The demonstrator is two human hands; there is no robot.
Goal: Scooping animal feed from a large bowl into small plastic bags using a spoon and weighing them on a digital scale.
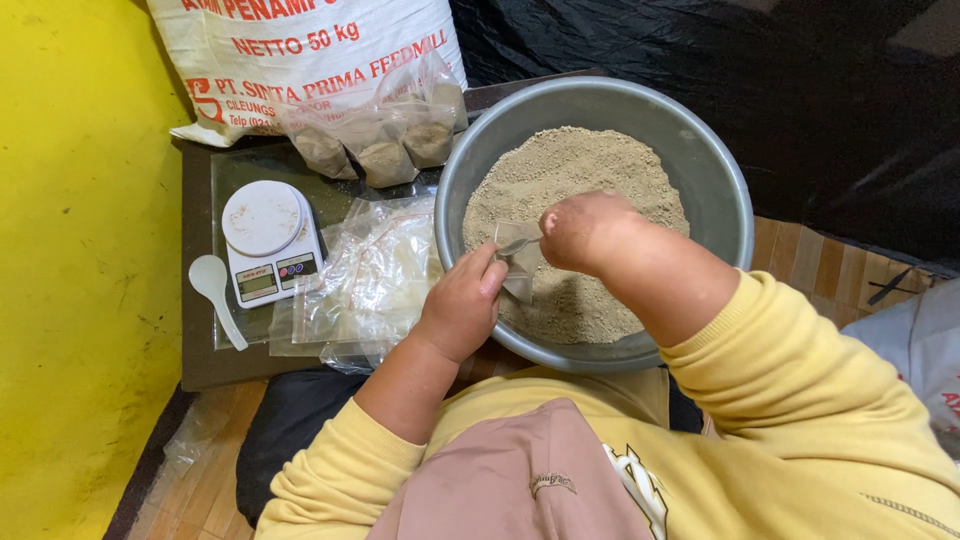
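The left hand (462,305) pinches the near edge of a small clear plastic bag (517,258), holding it over the grey basin (720,190) of brown granular feed (580,170). The right hand (588,232) is clenched around a thin spoon handle (524,242) at the bag's mouth. Left of the basin lies a heap of empty clear bags (370,275), then a small white kitchen scale (270,242) and a white plastic spoon (215,295). Farther off, three filled bags (385,145) lean against a large white sack (300,50).
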